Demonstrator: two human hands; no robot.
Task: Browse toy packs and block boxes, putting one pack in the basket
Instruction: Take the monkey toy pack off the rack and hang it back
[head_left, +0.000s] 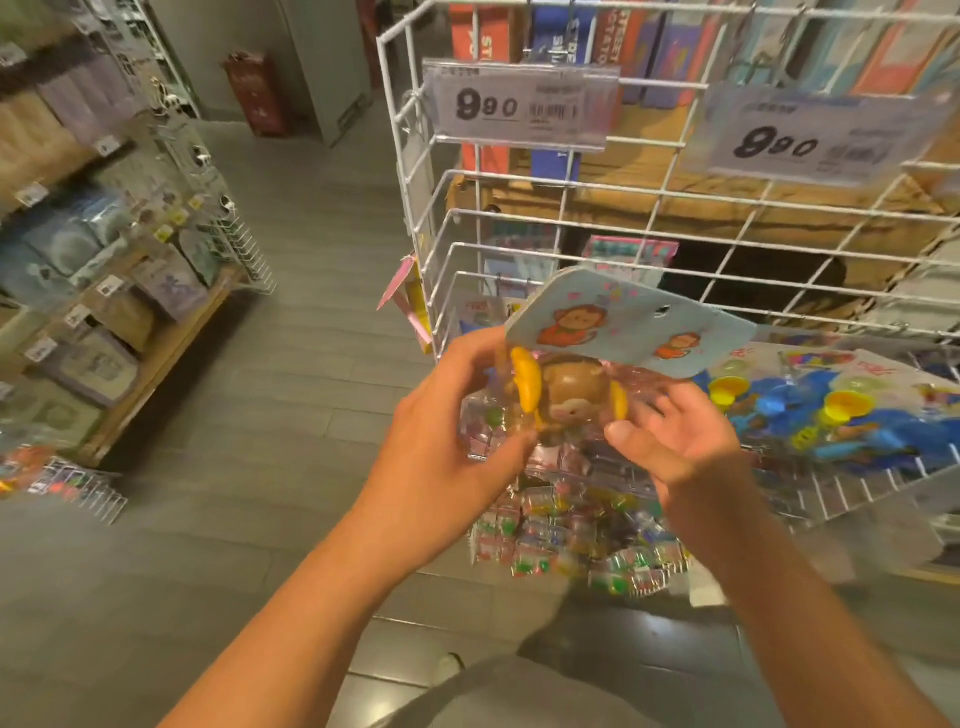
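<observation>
A monkey toy pack is held in front of me: a brown monkey with yellow parts in clear plastic under a light-blue header card. My left hand grips its left side, thumb against the front. My right hand holds the right side, fingers behind and thumb near the monkey. Below the pack, more small packs hang on the rack. Block boxes stand upright in the wire bin above. No basket is in view.
A white wire rack with two 9.90 price tags stands ahead. Blue and yellow toy packs lie on its wire shelf at right. Wooden shelves of goods line the left, with a grey floor aisle between.
</observation>
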